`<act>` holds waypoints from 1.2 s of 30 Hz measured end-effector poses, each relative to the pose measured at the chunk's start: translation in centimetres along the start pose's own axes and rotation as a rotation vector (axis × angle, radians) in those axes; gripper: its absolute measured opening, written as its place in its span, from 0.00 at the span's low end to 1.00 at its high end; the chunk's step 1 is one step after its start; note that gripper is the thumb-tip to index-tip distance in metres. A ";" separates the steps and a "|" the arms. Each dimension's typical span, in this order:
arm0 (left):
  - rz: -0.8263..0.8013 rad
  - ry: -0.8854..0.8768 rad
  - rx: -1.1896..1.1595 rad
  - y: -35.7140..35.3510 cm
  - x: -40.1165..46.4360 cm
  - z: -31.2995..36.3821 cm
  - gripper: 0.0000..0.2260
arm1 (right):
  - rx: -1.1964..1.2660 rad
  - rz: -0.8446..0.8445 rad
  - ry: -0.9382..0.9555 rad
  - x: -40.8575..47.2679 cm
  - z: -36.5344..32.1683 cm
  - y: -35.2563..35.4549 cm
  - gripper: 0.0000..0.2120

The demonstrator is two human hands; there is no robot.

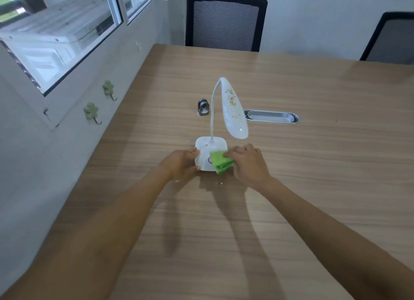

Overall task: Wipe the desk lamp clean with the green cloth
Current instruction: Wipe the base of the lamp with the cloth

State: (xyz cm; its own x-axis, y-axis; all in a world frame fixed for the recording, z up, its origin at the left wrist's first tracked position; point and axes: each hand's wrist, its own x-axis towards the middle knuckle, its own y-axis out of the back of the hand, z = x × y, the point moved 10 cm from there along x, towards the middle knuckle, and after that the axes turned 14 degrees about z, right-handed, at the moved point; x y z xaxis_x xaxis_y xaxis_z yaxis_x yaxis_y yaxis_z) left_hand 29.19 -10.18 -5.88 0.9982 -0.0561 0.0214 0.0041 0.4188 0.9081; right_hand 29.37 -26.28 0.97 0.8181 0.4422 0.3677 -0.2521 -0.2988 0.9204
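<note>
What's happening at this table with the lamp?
A person is cleaning a white desk lamp on a wooden table. The left hand steadies the lamp's base by its edge, while the right hand presses a folded green cloth onto the base. The lamp head shows brownish specks, so it does not look wiped yet. A few crumbs lie on the table just in front of the base.
</note>
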 end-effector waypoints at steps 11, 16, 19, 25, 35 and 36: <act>-0.018 0.055 0.002 -0.1 0.0 -0.3 0.30 | 0.091 -0.134 0.033 -3.0 0.2 -2.5 0.26; -0.025 0.049 0.050 -0.1 0.1 -0.1 0.30 | 0.103 0.011 0.096 -3.1 0.8 0.5 0.25; -0.038 0.038 0.068 -0.2 0.2 -0.1 0.29 | 0.107 0.014 -0.042 -0.5 1.2 0.8 0.24; -0.017 0.055 0.019 0.1 0.2 -0.2 0.29 | 0.119 -0.155 -0.021 -2.0 -1.1 -2.0 0.25; -0.006 -0.082 -0.005 1.6 -0.1 0.4 0.25 | -0.041 -0.046 -0.073 2.1 -3.6 -0.4 0.18; -0.003 -0.098 -0.018 1.7 -0.1 0.4 0.26 | -0.066 -0.071 -0.061 2.5 -4.2 -1.0 0.17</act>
State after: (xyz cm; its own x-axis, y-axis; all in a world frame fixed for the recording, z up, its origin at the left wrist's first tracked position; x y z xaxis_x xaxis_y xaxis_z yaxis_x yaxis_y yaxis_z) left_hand 29.04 -9.86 -4.18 0.9875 -0.1454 0.0605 0.0088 0.4345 0.9006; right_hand 29.49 -21.36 1.55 0.8645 0.4076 0.2940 -0.2239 -0.2113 0.9514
